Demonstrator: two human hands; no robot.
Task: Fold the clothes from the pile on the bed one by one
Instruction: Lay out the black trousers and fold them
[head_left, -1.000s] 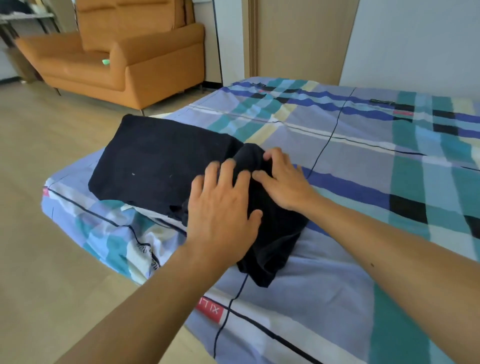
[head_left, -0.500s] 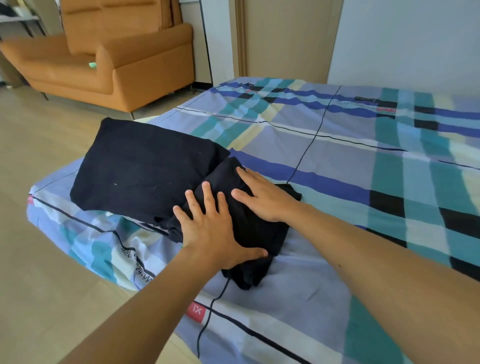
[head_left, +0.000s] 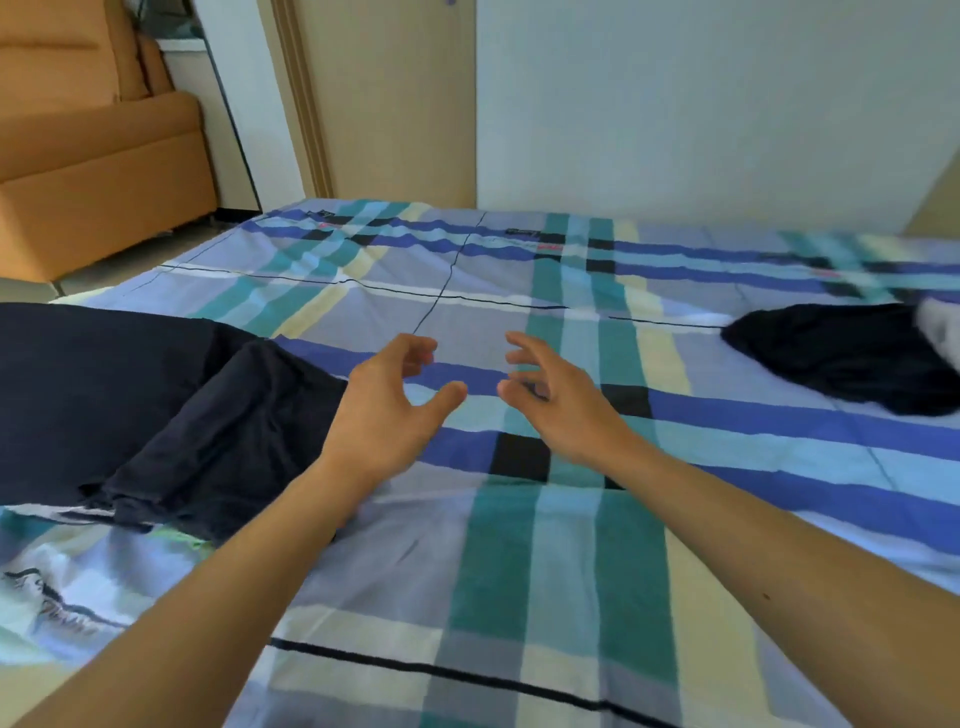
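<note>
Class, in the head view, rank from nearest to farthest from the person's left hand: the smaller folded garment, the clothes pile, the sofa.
1. smaller folded garment, right beside the left hand, on its left.
2. clothes pile, on the bed, far right.
3. sofa, off the bed, back left.

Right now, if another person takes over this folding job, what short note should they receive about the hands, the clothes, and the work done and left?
Left hand: open, empty, above the checked blue-green bed sheet.
Right hand: open, empty, beside it.
Done: a small folded dark navy garment lies against a larger folded dark navy garment at the left edge.
Left: a crumpled black garment with a white cloth piece, far right, not yet folded.
</note>
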